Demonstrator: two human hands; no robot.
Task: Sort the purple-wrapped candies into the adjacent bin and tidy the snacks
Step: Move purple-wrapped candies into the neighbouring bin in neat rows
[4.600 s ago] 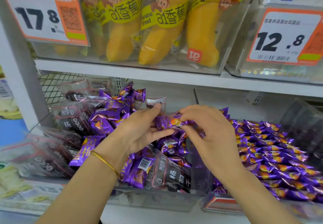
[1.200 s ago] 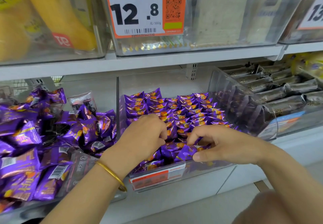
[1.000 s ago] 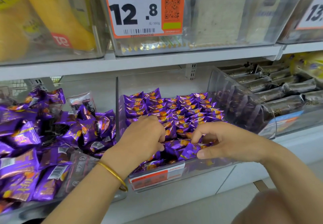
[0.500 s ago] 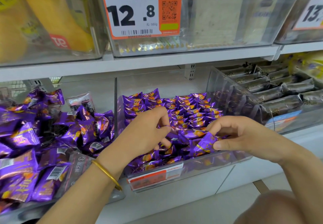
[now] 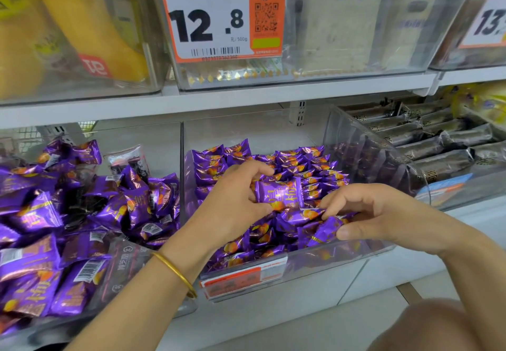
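Observation:
A clear bin (image 5: 342,255) on the lower shelf holds tidy rows of purple-wrapped candies (image 5: 309,167). Over its front half, my left hand (image 5: 235,200) grips one purple candy (image 5: 279,194) lifted above the pile. My right hand (image 5: 383,214) pinches another purple candy (image 5: 324,231) between thumb and fingers near the bin's front edge. To the left, a second clear bin (image 5: 128,263) holds a loose heap of purple candies (image 5: 32,214) mixed with dark transparent snack packets (image 5: 128,159).
A bin of dark wrapped bars (image 5: 438,142) stands to the right. The upper shelf (image 5: 246,99) carries clear bins with yellow banana bread (image 5: 90,22) and an orange 12.8 price tag (image 5: 219,14). White floor lies below.
The view shifted from the left mixed bin to the right bin. In the last second my left hand lifted a candy up from the pile, and my right hand picked one up at the front.

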